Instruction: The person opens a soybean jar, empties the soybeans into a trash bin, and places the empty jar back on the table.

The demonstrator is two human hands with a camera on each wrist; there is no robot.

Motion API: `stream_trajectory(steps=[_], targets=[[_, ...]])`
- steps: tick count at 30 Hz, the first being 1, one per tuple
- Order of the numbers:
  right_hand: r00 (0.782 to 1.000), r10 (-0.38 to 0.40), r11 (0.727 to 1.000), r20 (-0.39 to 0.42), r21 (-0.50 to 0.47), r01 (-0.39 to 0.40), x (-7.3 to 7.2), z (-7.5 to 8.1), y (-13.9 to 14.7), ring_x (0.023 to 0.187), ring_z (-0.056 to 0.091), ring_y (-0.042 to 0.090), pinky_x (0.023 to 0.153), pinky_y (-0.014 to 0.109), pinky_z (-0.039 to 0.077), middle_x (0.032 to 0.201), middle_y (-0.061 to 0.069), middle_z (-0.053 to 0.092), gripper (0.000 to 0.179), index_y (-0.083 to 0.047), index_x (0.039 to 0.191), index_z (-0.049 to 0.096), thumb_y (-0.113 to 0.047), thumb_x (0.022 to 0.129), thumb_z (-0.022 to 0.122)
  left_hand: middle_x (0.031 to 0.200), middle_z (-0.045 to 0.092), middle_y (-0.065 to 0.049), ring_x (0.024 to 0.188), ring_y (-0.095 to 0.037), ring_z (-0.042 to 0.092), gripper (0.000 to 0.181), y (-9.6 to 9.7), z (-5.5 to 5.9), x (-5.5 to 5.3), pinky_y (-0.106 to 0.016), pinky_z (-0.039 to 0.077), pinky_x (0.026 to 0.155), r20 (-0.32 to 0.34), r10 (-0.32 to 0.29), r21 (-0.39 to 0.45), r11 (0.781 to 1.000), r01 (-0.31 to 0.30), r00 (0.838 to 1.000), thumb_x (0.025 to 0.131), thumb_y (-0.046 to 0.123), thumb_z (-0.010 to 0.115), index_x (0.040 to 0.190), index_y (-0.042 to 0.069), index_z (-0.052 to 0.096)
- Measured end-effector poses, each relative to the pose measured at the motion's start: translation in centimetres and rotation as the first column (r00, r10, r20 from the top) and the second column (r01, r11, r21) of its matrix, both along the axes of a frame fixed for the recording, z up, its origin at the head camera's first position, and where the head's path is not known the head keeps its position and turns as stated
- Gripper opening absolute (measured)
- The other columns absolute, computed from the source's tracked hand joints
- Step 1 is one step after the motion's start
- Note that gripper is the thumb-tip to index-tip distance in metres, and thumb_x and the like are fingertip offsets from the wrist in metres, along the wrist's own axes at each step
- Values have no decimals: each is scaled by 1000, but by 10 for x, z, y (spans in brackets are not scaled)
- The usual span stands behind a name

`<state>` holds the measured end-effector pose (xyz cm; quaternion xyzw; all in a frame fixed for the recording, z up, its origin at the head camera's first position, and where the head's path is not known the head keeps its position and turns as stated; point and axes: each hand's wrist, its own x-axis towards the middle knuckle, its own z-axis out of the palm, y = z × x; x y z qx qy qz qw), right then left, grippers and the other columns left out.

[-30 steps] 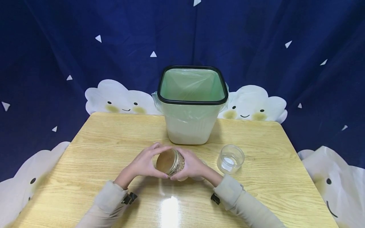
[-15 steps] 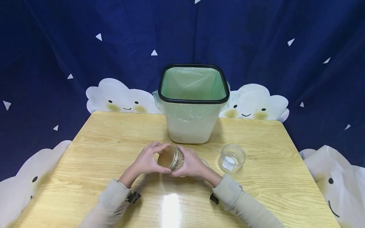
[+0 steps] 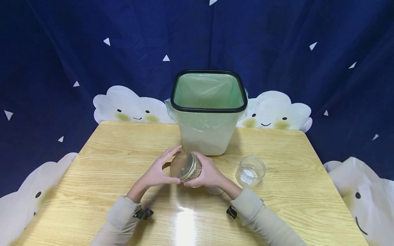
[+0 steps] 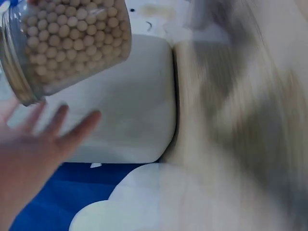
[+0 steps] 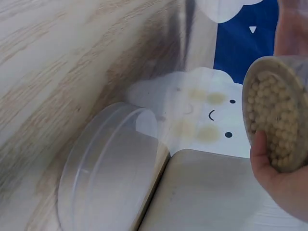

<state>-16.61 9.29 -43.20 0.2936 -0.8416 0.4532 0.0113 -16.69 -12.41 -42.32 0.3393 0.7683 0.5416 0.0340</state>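
Note:
My right hand [image 3: 212, 174] grips a clear jar [image 4: 79, 38] packed with small round beige balls, held tilted above the table in front of the bin. The jar's lid [image 3: 182, 165] has a metallic threaded-looking band and faces left. Around that lid my left hand [image 3: 156, 171] is spread, thumb at its near edge and fingers at the far side. In the left wrist view the left fingers [image 4: 72, 130] look straight and fanned out, just off the lid band. The right wrist view shows the jar's round base [image 5: 272, 118] with the right thumb at its edge.
A white bin [image 3: 209, 131] with a black rim and green liner stands behind the hands. To the right is a clear round container [image 3: 250, 174] with a white patch inside. A clear round piece [image 3: 213, 190] lies partly hidden beneath the right wrist.
The left fingers have spread wider and loosened from the lid. The jar has shifted slightly away from me, toward the bin, with its lid turned more into view.

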Motion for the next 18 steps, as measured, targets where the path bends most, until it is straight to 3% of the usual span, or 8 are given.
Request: stream_trajectory(steps=[3,6,11,15,18], targets=[[1000,22,1000,8,0,-22,0,2,1,95,57,16,81,33,47,109,3,59,89,-8,125,46,-30,50,87,144,28,-18,129,-24,30,97,-1,-2,-2,-42,34,99,53,-124,117,986,117,991,63,-3,79,143,2,24],[999,30,1000,16,8,-31,2,3,1,96,56,16,82,33,47,109,3,59,90,-7,126,45,-30,50,87,141,31,-21,127,-20,34,96,1,-4,-3,-35,34,99,30,-129,130,984,124,991,59,-7,78,140,-4,27],[1000,14,999,13,49,-15,4,2,2,97,56,16,83,34,46,111,3,58,91,-9,126,45,-33,49,87,133,44,-17,119,-24,42,93,7,-2,1,-42,39,95,-62,22,38,999,-20,998,53,5,86,134,-3,41],[1000,-26,995,-9,98,27,6,0,2,97,55,16,82,35,46,111,2,58,93,-10,127,46,-38,48,86,122,53,-10,109,-22,50,87,13,-1,4,-39,43,90,-140,127,-41,990,-134,982,51,18,88,128,4,51],[999,-48,994,-16,93,50,7,-1,2,94,55,15,81,35,46,108,0,58,91,-11,125,47,-39,48,86,115,57,-6,101,-19,53,79,17,1,5,-35,47,82,-161,192,-68,976,-205,968,53,24,87,123,5,54]])
